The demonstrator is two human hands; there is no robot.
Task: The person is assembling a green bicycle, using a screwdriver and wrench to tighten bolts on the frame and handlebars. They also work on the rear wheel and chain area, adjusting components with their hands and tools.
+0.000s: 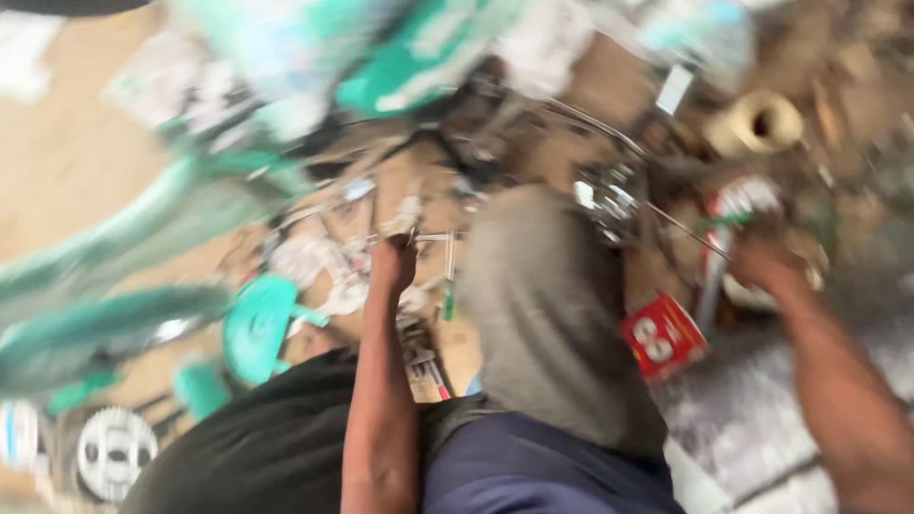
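A person's left hand [392, 259] reaches forward into a heap of bicycle parts, its fingers curled against a small pale part [405, 221] at the centre of the blurred view; whether the hand actually clamps that part cannot be told through the motion blur. The right hand [762, 262] is out at the right side, well apart from the left, closed round a slim upright tool [716, 271] with a green band near its top. Between the two arms rises the person's knee in grey cloth [547, 305], with a dark blue garment [533, 471] below it. A shiny metal gear cluster [609, 200] lies just beyond the knee, and a thin metal rod [685, 228] runs from it toward the right hand. A red packet [665, 335] rests beside the knee, near the tool. To the left, teal bicycle frame tubes [124, 228] sweep across the picture, with a teal round part [259, 326] near the left forearm and a toothed chainring [114, 452] in the lower left corner. A tan cardboard tube [757, 124] lies on the littered floor [762, 419] at upper right.
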